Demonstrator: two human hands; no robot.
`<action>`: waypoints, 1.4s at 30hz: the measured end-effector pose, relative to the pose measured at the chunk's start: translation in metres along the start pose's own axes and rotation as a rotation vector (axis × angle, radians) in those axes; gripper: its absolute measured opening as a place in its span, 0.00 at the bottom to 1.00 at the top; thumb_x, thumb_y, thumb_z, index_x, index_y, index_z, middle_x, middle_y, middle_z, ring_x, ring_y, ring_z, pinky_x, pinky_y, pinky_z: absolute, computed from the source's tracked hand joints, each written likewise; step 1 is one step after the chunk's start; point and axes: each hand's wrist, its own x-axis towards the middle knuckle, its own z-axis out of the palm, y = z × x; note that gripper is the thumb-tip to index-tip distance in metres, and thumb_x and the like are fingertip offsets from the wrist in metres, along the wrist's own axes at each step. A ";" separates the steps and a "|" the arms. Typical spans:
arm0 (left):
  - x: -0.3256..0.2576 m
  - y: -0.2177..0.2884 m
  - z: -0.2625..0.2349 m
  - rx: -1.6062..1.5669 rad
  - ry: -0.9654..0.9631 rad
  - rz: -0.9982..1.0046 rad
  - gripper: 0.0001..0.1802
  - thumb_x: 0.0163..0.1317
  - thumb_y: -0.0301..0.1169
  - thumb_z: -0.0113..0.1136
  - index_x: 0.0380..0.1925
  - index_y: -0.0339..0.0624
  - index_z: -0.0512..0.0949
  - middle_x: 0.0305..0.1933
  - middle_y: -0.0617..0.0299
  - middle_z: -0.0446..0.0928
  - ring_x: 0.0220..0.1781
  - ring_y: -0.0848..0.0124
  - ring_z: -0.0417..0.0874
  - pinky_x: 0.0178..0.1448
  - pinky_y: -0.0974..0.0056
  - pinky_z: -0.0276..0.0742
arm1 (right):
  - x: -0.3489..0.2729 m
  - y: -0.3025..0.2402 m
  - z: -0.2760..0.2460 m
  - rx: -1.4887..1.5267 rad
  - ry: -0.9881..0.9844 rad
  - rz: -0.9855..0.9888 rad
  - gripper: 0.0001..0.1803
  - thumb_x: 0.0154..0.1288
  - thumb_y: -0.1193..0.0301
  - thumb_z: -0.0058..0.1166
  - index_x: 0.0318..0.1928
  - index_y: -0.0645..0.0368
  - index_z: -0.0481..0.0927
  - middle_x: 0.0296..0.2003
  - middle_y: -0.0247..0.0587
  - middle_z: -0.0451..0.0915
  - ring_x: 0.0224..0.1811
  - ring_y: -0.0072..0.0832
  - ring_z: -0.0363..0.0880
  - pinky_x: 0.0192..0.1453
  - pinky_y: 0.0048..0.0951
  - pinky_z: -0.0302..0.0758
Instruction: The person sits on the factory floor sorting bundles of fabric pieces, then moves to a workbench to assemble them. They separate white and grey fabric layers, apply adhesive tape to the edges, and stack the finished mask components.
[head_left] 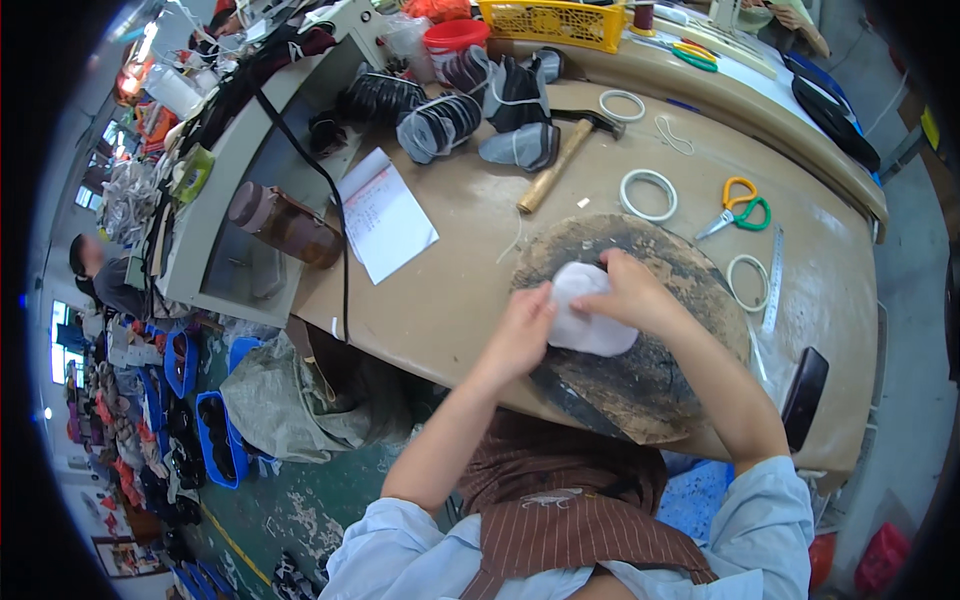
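Note:
A soft white rounded piece [590,325], perhaps fabric or foam, is held between my two hands above a worn round board [665,400]. My left hand [522,325] pinches its left edge with the fingers closed. On its upper right side, my right hand [632,292] grips it, the thumb lying over the white surface. The board is dark and scuffed and lies on the tan worktable [420,325] in front of me. What lies under the white piece is hidden.
Beyond the board lie a hammer [560,165], tape rolls [648,195], scissors [738,207] and a steel ruler [774,280]. A dark phone-like object [806,398] sits at the right edge. Left are a notepad [385,220], a brown bottle [287,225] and tied dark bundles [437,127].

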 end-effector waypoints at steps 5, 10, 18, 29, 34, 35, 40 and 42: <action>-0.018 -0.010 0.023 0.211 0.076 0.180 0.23 0.67 0.27 0.50 0.62 0.31 0.66 0.58 0.46 0.67 0.61 0.56 0.70 0.65 0.62 0.65 | -0.029 0.000 -0.010 0.175 -0.056 -0.084 0.32 0.47 0.60 0.70 0.47 0.68 0.73 0.44 0.56 0.77 0.48 0.43 0.77 0.52 0.37 0.73; -0.018 0.009 0.026 0.067 0.059 0.219 0.27 0.64 0.28 0.56 0.63 0.35 0.65 0.58 0.48 0.68 0.61 0.58 0.71 0.63 0.60 0.68 | -0.066 0.030 -0.047 0.597 -0.120 0.019 0.30 0.48 0.70 0.69 0.52 0.64 0.71 0.43 0.44 0.78 0.46 0.29 0.77 0.49 0.31 0.75; 0.144 0.032 -0.023 0.461 0.541 0.514 0.36 0.56 0.30 0.65 0.61 0.28 0.59 0.59 0.42 0.64 0.61 0.49 0.66 0.65 0.54 0.63 | -0.129 0.206 -0.230 -0.527 1.196 0.104 0.21 0.62 0.76 0.55 0.57 0.62 0.71 0.48 0.46 0.77 0.51 0.36 0.76 0.54 0.32 0.73; 0.204 0.046 -0.047 0.595 0.654 0.226 0.19 0.63 0.31 0.54 0.51 0.34 0.67 0.50 0.42 0.72 0.51 0.46 0.75 0.54 0.55 0.73 | -0.150 0.307 -0.172 -0.148 0.822 0.222 0.23 0.65 0.69 0.54 0.59 0.66 0.70 0.56 0.52 0.74 0.62 0.39 0.71 0.62 0.35 0.68; 0.073 0.090 -0.021 -0.324 0.196 0.233 0.15 0.68 0.29 0.49 0.53 0.37 0.70 0.50 0.58 0.76 0.49 0.70 0.78 0.51 0.65 0.77 | -0.155 0.120 -0.131 0.112 0.564 -0.082 0.26 0.58 0.72 0.57 0.58 0.62 0.72 0.56 0.49 0.73 0.61 0.36 0.70 0.58 0.34 0.70; 0.039 0.096 -0.003 -0.497 0.110 0.071 0.16 0.68 0.30 0.50 0.54 0.38 0.70 0.51 0.61 0.76 0.49 0.75 0.77 0.51 0.67 0.76 | -0.151 0.082 -0.119 0.115 0.486 -0.210 0.28 0.55 0.72 0.59 0.59 0.61 0.71 0.58 0.49 0.72 0.61 0.36 0.70 0.57 0.34 0.70; -0.040 0.064 0.049 -0.718 -0.076 0.018 0.16 0.70 0.28 0.50 0.56 0.39 0.69 0.51 0.62 0.76 0.53 0.75 0.76 0.54 0.68 0.76 | -0.123 -0.033 -0.056 0.267 0.468 -0.314 0.39 0.50 0.71 0.61 0.64 0.63 0.62 0.62 0.53 0.65 0.64 0.45 0.66 0.60 0.39 0.70; -0.047 0.056 0.054 -0.711 -0.028 0.079 0.16 0.69 0.27 0.51 0.56 0.38 0.69 0.51 0.62 0.76 0.52 0.77 0.75 0.55 0.69 0.73 | -0.116 -0.041 -0.039 0.129 0.550 -0.324 0.38 0.51 0.74 0.59 0.64 0.65 0.62 0.60 0.55 0.66 0.63 0.48 0.66 0.60 0.42 0.69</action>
